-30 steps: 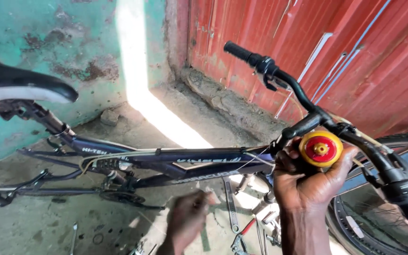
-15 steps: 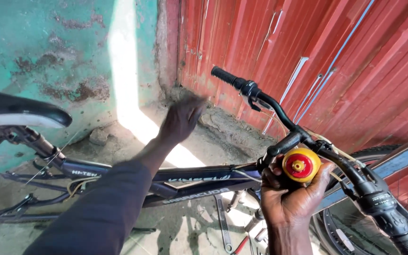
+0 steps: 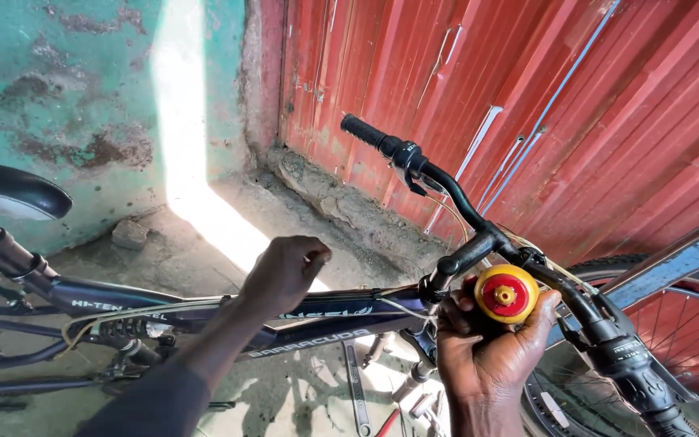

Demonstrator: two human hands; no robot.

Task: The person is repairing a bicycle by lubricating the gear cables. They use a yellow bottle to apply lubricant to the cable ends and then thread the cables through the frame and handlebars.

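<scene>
The right hand (image 3: 487, 356) grips the yellow-and-red bell (image 3: 506, 293) against the handlebar (image 3: 463, 212), apparently mid-fitting, while the left hand (image 3: 283, 271), loosely curled and empty, hovers above the bike frame (image 3: 204, 316).

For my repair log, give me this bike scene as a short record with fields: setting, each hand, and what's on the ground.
Setting: dark bicycle frame beside a red corrugated metal wall
Left hand: loosely closed above the top tube, holding nothing visible
Right hand: cupped around a yellow and red bell at the handlebar
Saddle: black, at far left
Ground: a wrench under the frame
</scene>
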